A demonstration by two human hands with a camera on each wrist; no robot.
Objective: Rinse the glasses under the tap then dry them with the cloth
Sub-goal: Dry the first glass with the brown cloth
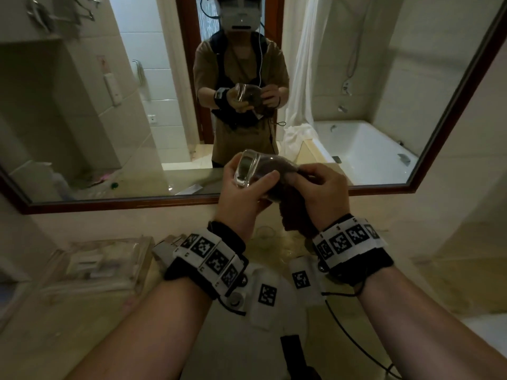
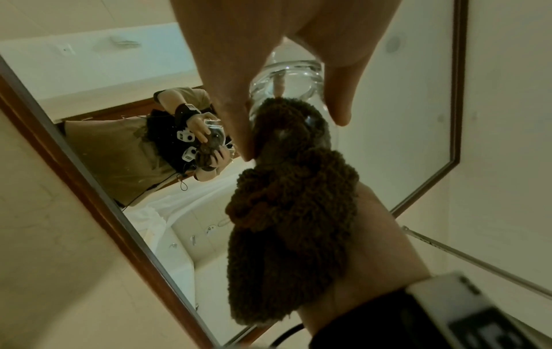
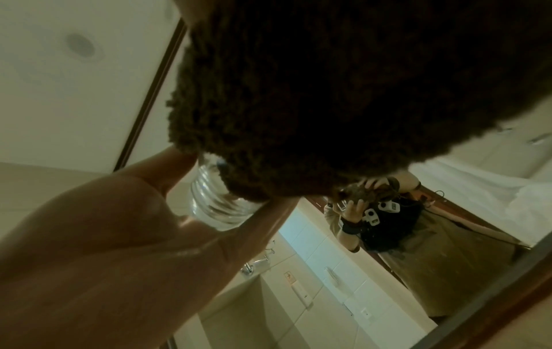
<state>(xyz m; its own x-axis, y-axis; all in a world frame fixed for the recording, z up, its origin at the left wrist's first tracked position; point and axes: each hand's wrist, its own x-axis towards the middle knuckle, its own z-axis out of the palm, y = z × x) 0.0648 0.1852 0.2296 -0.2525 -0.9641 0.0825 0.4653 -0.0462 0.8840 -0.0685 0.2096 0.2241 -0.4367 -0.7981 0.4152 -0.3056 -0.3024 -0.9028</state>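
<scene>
Brown cloth [image 2: 286,212] stuffed inside held glass [image 2: 286,78]

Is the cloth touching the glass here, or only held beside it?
Touching. The left wrist view shows the cloth stuffed into the glass, pressed against its wall.

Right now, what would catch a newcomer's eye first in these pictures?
Probably the clear glass held up at chest height in the left hand, with a brown fuzzy cloth stuffed into it by the right hand. Behind them, a large wood-framed mirror reflects the person and a white bathtub.
</scene>
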